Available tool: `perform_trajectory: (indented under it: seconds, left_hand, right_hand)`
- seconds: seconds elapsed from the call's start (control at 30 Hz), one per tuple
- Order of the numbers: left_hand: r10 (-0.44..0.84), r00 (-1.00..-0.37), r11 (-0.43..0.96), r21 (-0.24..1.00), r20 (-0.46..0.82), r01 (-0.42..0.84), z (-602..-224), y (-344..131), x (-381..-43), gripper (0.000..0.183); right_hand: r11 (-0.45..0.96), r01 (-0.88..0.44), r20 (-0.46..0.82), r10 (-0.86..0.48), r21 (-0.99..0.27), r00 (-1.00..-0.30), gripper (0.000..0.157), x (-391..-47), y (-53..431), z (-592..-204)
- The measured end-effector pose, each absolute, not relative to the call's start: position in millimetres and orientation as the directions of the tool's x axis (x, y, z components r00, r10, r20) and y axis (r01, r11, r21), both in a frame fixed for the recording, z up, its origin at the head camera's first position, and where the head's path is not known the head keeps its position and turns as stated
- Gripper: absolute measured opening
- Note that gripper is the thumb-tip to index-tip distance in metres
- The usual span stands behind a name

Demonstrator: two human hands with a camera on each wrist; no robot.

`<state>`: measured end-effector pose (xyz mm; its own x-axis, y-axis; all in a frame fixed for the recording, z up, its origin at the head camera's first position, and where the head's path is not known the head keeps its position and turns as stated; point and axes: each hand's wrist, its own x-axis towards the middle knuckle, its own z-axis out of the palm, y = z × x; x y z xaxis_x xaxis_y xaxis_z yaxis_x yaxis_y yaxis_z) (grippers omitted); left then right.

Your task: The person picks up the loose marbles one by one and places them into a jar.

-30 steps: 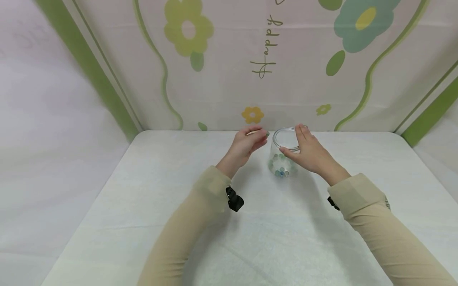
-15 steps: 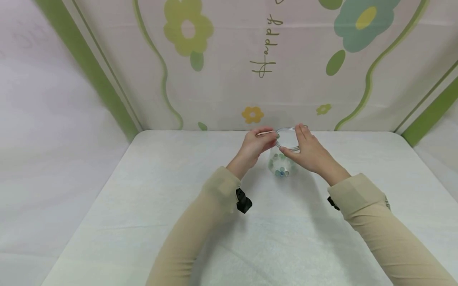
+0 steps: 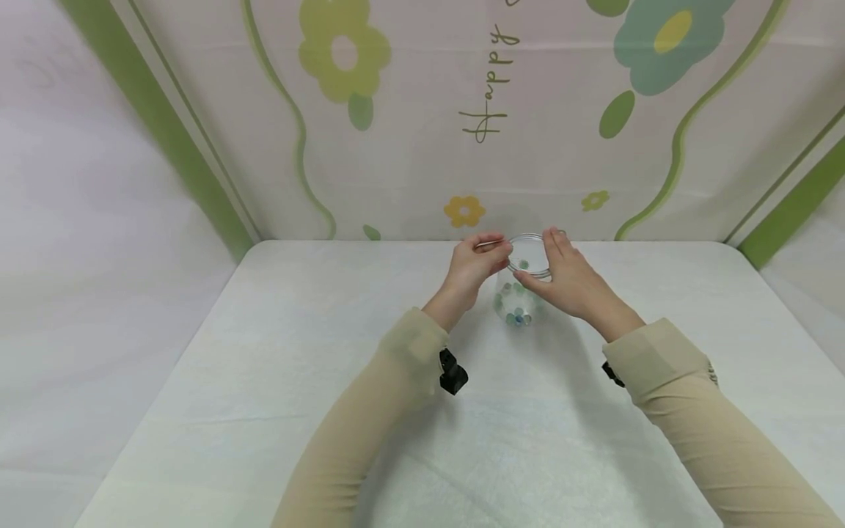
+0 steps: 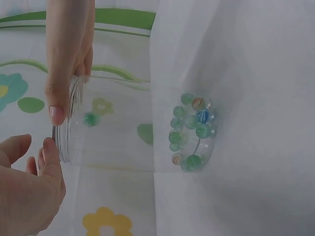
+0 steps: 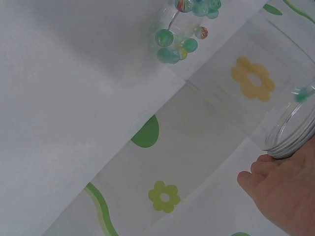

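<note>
A clear glass jar (image 3: 508, 279) stands upright near the far edge of the table, with several green, blue and orange marbles (image 4: 194, 161) on its bottom. My right hand (image 3: 571, 282) grips the jar's rim from the right, thumb in front and fingers behind. At the left of the mouth is my left hand (image 3: 474, 265), its thumb and forefinger parted in the left wrist view with nothing between them. A blurred green marble (image 4: 91, 119) is in mid-air inside the jar, just below the mouth. The right wrist view shows part of the right hand (image 5: 290, 189) under the rim.
A white cloth covers the table (image 3: 277, 352). Behind its far edge rises a white curtain (image 3: 409, 161) printed with flowers and green lines. Black wrist cameras (image 3: 452, 372) sit at both beige cuffs.
My left hand has moved right to the jar's mouth and let go of the green marble, which now shows inside the jar. The right hand has stayed on the rim.
</note>
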<state>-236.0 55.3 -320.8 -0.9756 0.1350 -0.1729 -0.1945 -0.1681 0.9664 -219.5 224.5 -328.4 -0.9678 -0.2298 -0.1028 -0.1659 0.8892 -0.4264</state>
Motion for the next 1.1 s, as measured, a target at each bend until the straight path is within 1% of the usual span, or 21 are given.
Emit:
perform_trajectory:
  seconds: [0.47,0.7,0.87,1.1]
  left_hand:
    - [0.166,-0.963,-0.169,0.956,-0.211,-0.238,-328.5,48.9,-239.1,0.036]
    - [0.227,-0.944,-0.122,0.955,-0.238,-0.270,-334.1,38.1,-238.2,0.039]
    - [0.266,-0.922,-0.063,0.950,-0.280,-0.306,-339.5,28.6,-238.1,0.040]
    - [0.272,-0.903,0.010,0.939,-0.332,-0.343,-346.8,15.4,-238.0,0.039]
  right_hand:
    - [0.894,-0.169,-0.103,-0.231,-0.415,-0.967,0.098,-220.3,224.0,-327.8]
    - [0.899,-0.171,-0.109,-0.233,-0.403,-0.966,0.097,-219.5,222.7,-326.3]
    - [0.894,-0.171,-0.098,-0.231,-0.413,-0.968,0.098,-219.1,223.3,-326.6]
    - [0.893,-0.170,-0.091,-0.227,-0.416,-0.970,0.097,-218.1,223.1,-327.3]
